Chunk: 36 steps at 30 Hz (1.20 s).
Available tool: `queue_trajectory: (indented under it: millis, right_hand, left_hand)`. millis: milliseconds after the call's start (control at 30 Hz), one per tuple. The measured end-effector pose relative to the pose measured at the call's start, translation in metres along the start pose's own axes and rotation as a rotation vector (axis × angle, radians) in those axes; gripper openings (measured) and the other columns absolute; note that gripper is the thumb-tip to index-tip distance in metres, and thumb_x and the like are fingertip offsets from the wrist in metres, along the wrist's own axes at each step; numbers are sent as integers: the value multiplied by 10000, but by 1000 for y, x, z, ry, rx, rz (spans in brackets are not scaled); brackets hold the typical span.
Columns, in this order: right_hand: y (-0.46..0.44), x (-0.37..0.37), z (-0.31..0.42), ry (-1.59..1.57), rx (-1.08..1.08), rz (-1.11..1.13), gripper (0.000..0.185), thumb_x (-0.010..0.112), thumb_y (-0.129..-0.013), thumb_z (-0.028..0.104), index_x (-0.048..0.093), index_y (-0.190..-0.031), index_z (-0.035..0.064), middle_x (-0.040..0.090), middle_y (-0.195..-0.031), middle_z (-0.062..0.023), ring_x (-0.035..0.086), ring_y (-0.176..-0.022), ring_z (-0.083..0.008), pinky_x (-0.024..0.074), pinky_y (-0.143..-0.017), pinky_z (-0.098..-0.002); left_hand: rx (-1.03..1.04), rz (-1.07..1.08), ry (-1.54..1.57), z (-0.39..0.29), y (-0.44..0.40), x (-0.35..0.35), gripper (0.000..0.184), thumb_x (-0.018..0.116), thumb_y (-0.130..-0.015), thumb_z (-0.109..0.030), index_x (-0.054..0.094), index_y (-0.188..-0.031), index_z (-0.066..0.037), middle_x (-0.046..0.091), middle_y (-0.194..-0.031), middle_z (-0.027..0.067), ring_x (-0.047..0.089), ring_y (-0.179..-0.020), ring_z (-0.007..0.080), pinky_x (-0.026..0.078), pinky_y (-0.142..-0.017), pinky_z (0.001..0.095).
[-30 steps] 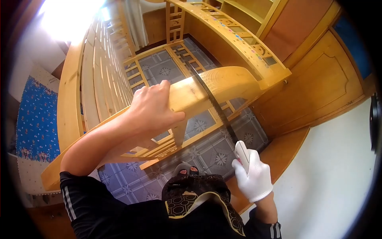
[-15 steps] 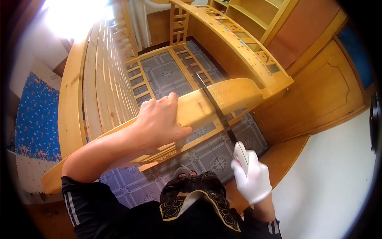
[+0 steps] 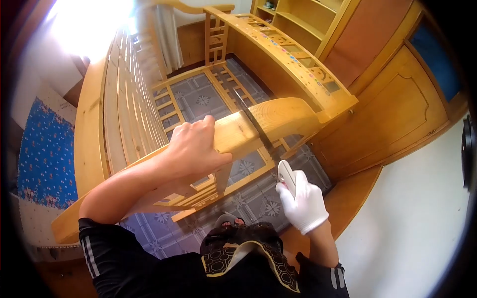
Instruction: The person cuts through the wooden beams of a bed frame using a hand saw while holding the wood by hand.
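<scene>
My bare left hand (image 3: 194,145) is wrapped over a thick wooden rail (image 3: 233,130) of the bed frame, thumb on the near side. In a white knitted glove, my right hand (image 3: 303,201) grips the pale handle of a hand saw (image 3: 259,130). The dark blade lies across the top of the rail, to the right of my left hand, with its tip pointing away from me. Whether the teeth have cut into the wood cannot be made out. Beyond the blade, the rail's rounded end (image 3: 293,115) curves down.
A slatted wooden bed side (image 3: 131,94) rises at the left, near a blue patterned cloth (image 3: 44,154). Another rail with colourful stickers (image 3: 293,54) runs along the back right. A wooden door (image 3: 392,119) and white wall (image 3: 412,208) stand at right; the floor (image 3: 248,198) is tiled.
My right hand has pushed the saw forward and left, so its handle is closer to the rail. My left hand keeps its hold; the whole view has shifted slightly.
</scene>
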State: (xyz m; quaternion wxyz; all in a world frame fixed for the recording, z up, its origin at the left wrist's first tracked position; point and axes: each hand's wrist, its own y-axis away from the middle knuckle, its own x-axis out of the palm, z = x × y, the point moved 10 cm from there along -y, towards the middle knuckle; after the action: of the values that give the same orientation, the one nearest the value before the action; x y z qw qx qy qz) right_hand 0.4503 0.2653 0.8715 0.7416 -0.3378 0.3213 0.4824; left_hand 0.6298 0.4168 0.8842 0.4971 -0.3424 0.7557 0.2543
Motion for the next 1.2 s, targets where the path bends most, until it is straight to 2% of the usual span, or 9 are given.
queue_trajectory:
  millis: [200, 367, 600, 733, 800, 900, 1000, 1133, 1200]
  right_hand:
    - [9, -2, 6, -7, -11, -64, 255, 638, -914, 234, 530, -1001, 20, 658, -762, -205, 659, -621, -399, 531, -528, -462]
    - [-8, -10, 14, 7, 7, 64, 325, 620, -923, 238, 553, -1157, 22, 660, -750, -209, 660, -618, -398, 529, -535, -463]
    - [36, -40, 12, 55, 61, 30, 306, 676, -895, 205, 601, -1142, 40, 659, -748, -184, 651, -639, -417, 532, -560, -471]
    - [118, -71, -17, 45, 348, 155, 327, 694, -864, 164, 610, -1134, 1, 708, -822, -124, 710, -699, -340, 573, -626, -382]
    - [125, -73, -17, 10, 370, 106, 84, 571, -867, 76, 587, -932, 25, 566, -667, -91, 642, -564, -228, 508, -556, -337]
    - [67, -46, 24, 271, -157, 171, 371, 656, -895, 161, 601, -1234, 20, 659, -1015, -170, 691, -713, -318, 549, -564, -402]
    - [20, -25, -3, -25, 106, 108, 250, 644, -911, 239, 569, -1024, 29, 633, -715, -222, 646, -678, -429, 521, -584, -469]
    - [67, -38, 26, 304, -231, 129, 319, 659, -892, 196, 603, -1153, 22, 679, -851, -144, 672, -657, -360, 547, -587, -414]
    - [115, -62, -8, 120, 180, 117, 327, 676, -864, 135, 623, -1157, 1, 689, -909, -112, 694, -680, -317, 564, -611, -381]
  left_hand:
    - [-16, 22, -7, 0, 0, 1, 547, 679, -658, -376, 557, -946, 72, 666, -861, 265, 656, -839, 430, 500, -809, 477]
    - [34, -13, -38, -2, -4, 4, 547, 704, -671, -382, 564, -925, 82, 670, -807, 260, 676, -768, 410, 538, -764, 454]
    - [29, -1, -23, -2, -2, 3, 545, 712, -678, -394, 561, -909, 75, 670, -811, 266, 680, -768, 400, 538, -771, 452]
    - [33, -15, -28, -1, -2, 4, 538, 712, -680, -394, 562, -903, 72, 672, -807, 262, 680, -770, 396, 535, -781, 449]
    - [36, -18, -46, -2, -2, 2, 537, 709, -681, -393, 564, -908, 71, 672, -807, 263, 681, -777, 395, 533, -791, 445]
    - [5, 2, -9, -1, -2, 3, 564, 677, -648, -385, 572, -954, 77, 666, -820, 260, 669, -820, 407, 516, -797, 457]
    - [19, -7, -10, 1, -3, 3, 576, 689, -645, -398, 573, -955, 74, 667, -827, 258, 669, -825, 402, 515, -791, 453]
    - [23, -25, -36, 2, -5, 2, 575, 698, -644, -409, 571, -943, 65, 668, -834, 252, 668, -832, 396, 514, -788, 450]
    - [16, -11, -45, 2, -4, 4, 569, 701, -645, -415, 568, -935, 57, 668, -850, 248, 666, -836, 393, 513, -789, 452]
